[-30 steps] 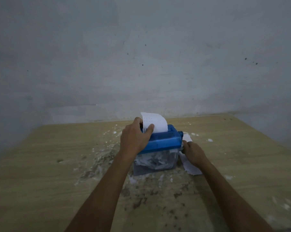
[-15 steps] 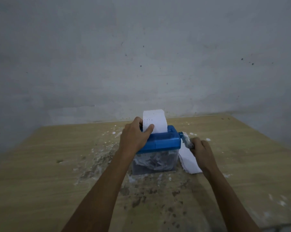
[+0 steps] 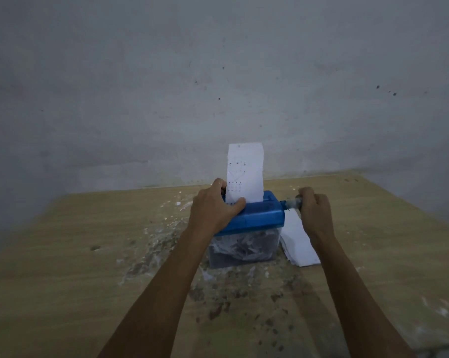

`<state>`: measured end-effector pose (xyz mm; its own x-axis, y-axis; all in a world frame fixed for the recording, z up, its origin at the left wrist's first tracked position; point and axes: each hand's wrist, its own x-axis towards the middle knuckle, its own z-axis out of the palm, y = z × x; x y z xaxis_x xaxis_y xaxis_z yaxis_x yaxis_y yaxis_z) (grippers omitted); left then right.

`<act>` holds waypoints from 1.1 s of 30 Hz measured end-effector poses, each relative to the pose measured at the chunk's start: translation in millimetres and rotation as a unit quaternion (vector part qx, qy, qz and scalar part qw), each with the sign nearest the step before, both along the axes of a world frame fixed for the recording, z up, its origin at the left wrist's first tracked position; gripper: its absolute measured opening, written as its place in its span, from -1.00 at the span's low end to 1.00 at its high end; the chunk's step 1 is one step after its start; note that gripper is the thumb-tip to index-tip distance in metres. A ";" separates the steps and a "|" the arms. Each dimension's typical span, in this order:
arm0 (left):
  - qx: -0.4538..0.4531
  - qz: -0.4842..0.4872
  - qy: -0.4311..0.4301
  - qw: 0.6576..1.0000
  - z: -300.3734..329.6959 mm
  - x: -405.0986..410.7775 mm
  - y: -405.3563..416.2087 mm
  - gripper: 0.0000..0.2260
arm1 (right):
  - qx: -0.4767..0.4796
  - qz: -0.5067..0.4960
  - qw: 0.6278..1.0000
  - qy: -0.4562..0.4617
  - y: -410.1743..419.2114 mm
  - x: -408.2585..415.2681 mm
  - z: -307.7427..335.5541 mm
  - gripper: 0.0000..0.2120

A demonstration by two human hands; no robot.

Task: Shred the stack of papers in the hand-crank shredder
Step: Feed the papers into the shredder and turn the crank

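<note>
Grey plaster wall, marked with dark specks, closes off the far side, and the wooden table runs right up against it. That far edge lies just behind the shredder, so room there is tight. The table's left and right edges slant outward toward the camera, leaving broad bare wood on both sides, more on the left.

At the middle of the table stands the shredder, a blue top on a clear bin packed with shreds. One sheet of paper stands upright in its slot, printed with faint dots and lines, its top edge rising against the wall. The left hand grips the blue top at its left end, fingers curled over the far side and thumb pressed along the near side at the foot of the sheet. The right hand is curled round the crank handle, which sticks out from the shredder's right end.

A stack of white papers lies flat on the table, touching or just beside the bin's right wall, directly under the right wrist and the crank. Paper scraps and dark crumbs litter the wood to the left of the bin and in front of it, between the two forearms. A few white flecks sit near the right edge, well apart from the rest.
</note>
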<state>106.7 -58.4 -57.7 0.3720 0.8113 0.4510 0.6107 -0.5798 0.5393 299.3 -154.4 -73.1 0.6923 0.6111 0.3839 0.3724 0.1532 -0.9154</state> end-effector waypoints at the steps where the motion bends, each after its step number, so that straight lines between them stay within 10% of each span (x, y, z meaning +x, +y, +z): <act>1: -0.002 -0.003 -0.001 1.000 -0.8 -0.1 -0.3 -0.60 | -0.007 0.002 1.000 -0.007 3.0 2.1 5.2 -0.64; 15: 0.013 -0.030 -0.023 0.999 -1.0 -1.6 0.2 -0.60 | -0.136 0.039 0.989 -0.047 64.0 30.0 40.4 -0.33; 33: -0.017 -0.064 -0.031 0.997 -2.0 -8.8 -1.1 -0.35 | -0.320 0.093 0.943 -0.022 86.9 29.2 10.5 -0.69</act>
